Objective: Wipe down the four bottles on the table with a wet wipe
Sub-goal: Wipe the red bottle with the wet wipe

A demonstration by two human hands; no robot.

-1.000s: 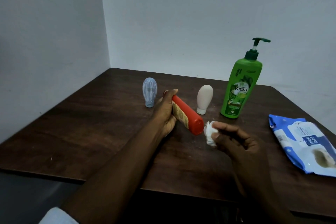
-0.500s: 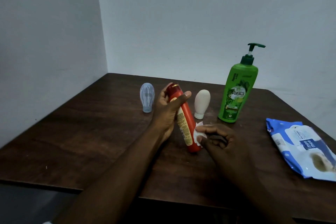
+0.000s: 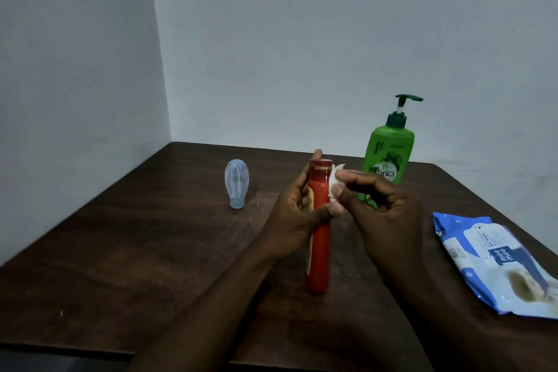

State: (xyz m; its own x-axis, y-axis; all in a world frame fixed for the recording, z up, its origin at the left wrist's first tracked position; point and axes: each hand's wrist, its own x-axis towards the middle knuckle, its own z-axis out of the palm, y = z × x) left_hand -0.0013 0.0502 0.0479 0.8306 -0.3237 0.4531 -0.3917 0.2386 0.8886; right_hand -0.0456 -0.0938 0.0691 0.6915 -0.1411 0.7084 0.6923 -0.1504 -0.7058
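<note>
Head: left hand (image 3: 294, 217) grips bottle (image 3: 318, 251) (upright); wipe (image 3: 334, 183) touching

I see the red bottle (image 3: 318, 248) upright at centre, cap up, held in the left hand (image 3: 297, 214). The bunched white wipe (image 3: 334, 183), pinched in the right hand (image 3: 380, 208), touches its neck. The green pump bottle (image 3: 388, 157) stands at 1 o'clock, the bluish clear bottle (image 3: 237, 183), cap down, at 10.

Three bottles (image 3: 317, 251) (image 3: 388, 157) (image 3: 237, 183), one wet wipe (image 3: 335, 184), one wipe pack (image 3: 495, 263), two hands (image 3: 297, 214) (image 3: 383, 211)
</note>
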